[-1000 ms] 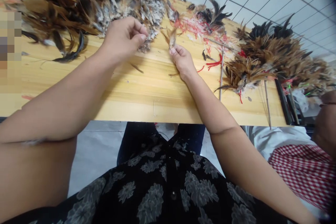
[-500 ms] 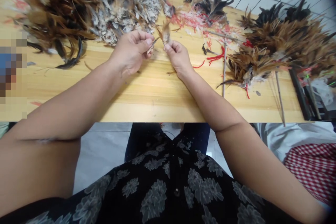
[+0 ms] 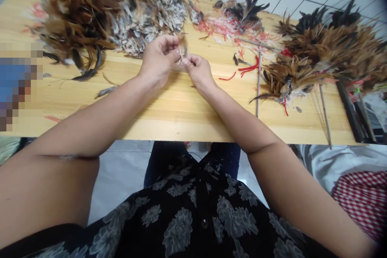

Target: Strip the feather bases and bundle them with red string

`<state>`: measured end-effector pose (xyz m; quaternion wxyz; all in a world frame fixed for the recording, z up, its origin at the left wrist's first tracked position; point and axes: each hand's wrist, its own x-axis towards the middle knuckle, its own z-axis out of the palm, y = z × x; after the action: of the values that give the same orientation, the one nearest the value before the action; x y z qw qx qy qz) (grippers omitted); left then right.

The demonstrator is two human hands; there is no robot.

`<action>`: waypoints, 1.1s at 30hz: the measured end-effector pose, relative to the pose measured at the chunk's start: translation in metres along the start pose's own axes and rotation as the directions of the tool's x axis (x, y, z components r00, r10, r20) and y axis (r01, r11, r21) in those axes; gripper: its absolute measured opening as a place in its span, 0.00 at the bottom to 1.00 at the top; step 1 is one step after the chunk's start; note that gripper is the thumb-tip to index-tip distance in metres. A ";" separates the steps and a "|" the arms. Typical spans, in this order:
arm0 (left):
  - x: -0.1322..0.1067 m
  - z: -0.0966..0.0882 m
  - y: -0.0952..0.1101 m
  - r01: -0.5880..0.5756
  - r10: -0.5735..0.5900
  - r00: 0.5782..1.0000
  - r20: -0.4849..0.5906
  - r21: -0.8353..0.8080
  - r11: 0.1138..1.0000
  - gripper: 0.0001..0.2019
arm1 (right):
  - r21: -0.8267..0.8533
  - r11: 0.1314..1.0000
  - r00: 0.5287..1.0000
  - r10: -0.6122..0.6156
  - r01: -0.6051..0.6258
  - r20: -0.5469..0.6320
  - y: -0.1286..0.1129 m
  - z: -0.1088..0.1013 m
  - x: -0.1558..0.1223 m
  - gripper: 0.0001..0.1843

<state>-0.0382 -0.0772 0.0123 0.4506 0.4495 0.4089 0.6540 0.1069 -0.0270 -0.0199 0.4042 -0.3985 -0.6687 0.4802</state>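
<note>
Feather (image 3: 182, 49) — pinched, mostly hidden — between left hand (image 3: 159, 59) and right hand (image 3: 198, 73).

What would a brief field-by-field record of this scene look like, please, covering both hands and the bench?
left hand: pinching a small feather
right hand: pinching the same feather
surface: wooden bench
left of hands: brown feather heap, grey feathers
right of hands: red string, thin stick, feather bunch

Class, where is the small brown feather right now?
In the head view, the small brown feather is pinched between the left hand and right hand, near the speckled feather heap.
</note>
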 end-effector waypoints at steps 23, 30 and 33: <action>-0.009 0.002 0.017 0.195 -0.192 0.979 0.063 -0.043 0.980 0.15 | 0.312 0.939 0.986 0.164 -0.143 -0.040 -0.055 -0.006 -0.030 0.33; -0.004 -0.010 0.016 0.195 -0.180 0.970 0.166 -0.079 0.978 0.12 | 0.303 0.939 0.983 0.182 -0.164 -0.032 -0.061 -0.008 -0.034 0.37; 0.001 -0.017 0.012 0.226 -0.211 0.955 0.210 -0.053 0.973 0.16 | 0.312 0.937 0.986 0.167 -0.156 -0.011 -0.060 -0.009 -0.035 0.40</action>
<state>-0.0576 -0.0818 0.0192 0.5763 0.4481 0.3826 0.5663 0.1186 -0.0693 0.0340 0.4333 -0.3925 -0.5424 0.6033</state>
